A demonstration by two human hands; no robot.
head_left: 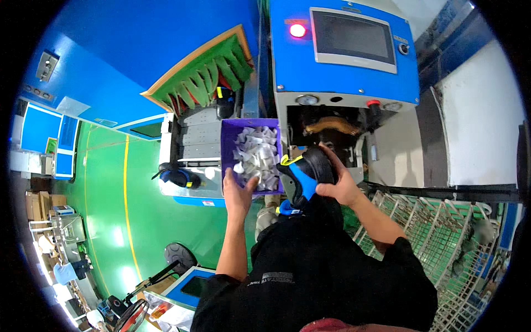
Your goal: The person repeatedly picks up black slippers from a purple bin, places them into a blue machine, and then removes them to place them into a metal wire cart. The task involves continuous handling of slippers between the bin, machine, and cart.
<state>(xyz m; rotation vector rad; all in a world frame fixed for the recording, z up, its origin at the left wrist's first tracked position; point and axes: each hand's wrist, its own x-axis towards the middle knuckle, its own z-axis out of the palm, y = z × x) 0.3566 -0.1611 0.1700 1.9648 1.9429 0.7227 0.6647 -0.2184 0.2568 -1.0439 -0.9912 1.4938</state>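
Note:
My right hand (342, 185) grips a black and blue shoe (303, 178) with a yellow tab, thumb on its near side and fingers round its far side. The shoe is held tilted in front of the blue machine's opening. My left hand (239, 193) is at the near edge of a purple bin (227, 145), its thumb and fingers spread apart with nothing seen between them. Inside the bin lies a heap of crumpled white pieces (258, 152). Below the held shoe, a small blue item (287, 208) shows partly; I cannot make out its kind.
The blue machine (287, 61) has a dark screen (354, 36), a lit red lamp (297, 30) and gauges. To the left, another shoe (180, 177) lies on a conveyor (202, 135), with one more by the green strip curtain (210, 77). A wire cart (426, 238) stands at right.

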